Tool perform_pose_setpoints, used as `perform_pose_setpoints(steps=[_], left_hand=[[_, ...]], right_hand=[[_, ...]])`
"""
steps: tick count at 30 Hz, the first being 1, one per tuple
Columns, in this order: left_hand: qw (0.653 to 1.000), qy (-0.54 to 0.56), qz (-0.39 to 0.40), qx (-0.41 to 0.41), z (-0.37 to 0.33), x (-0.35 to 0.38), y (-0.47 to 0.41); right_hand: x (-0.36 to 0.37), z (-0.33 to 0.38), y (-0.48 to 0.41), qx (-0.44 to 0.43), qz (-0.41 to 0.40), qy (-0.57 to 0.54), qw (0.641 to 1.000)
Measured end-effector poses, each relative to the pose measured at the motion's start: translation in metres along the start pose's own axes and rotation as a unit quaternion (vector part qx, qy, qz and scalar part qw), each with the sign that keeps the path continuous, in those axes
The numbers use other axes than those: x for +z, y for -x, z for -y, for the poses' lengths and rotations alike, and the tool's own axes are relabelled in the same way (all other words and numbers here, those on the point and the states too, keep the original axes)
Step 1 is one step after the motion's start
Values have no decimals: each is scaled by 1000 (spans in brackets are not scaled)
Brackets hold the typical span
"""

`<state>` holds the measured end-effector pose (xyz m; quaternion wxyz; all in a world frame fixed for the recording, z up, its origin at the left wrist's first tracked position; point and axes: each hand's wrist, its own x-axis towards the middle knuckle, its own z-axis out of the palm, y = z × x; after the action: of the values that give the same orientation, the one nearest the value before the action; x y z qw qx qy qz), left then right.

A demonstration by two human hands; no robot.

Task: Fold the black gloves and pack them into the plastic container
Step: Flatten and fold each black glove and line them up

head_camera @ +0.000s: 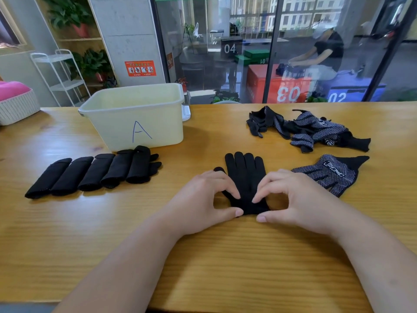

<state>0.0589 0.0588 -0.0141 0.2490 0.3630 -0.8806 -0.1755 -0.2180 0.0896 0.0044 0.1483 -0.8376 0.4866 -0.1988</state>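
A black glove [244, 175] lies flat on a wooden table [203, 256]. The left hand [203, 195] and right hand [291, 195] each pinch its cuff end.

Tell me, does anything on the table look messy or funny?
The unfolded gloves at right lie in a tangled heap, unlike the neat row of folded gloves at left, which sits in front of the plastic container, not inside it.

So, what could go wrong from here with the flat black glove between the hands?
The left hand and right hand pinch only the cuff of the glove, so its far end may skew and the fold may come out uneven. The right hand lies close to the dotted glove and could drag it along. A left-arm sweep might undo the folded gloves.
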Motion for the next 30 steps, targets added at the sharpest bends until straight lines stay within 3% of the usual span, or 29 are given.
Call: perform_pose_setpoints(steps=[11,18,23,30], left_hand=[[999,-48,5,-2,0,2,-1],[996,-73,-48,-12,-3,8,-4],[994,-7,-73,-86,-1,7,-2],[981,62,-105,-148,-6,4,-3]], right_hand=[[13,6,-4,-15,-57,131,990],[13,3,-3,5,-101,37,994],[12,-3,-3,5,-77,26,997],[24,-6,-9,97,-148,-44,983]])
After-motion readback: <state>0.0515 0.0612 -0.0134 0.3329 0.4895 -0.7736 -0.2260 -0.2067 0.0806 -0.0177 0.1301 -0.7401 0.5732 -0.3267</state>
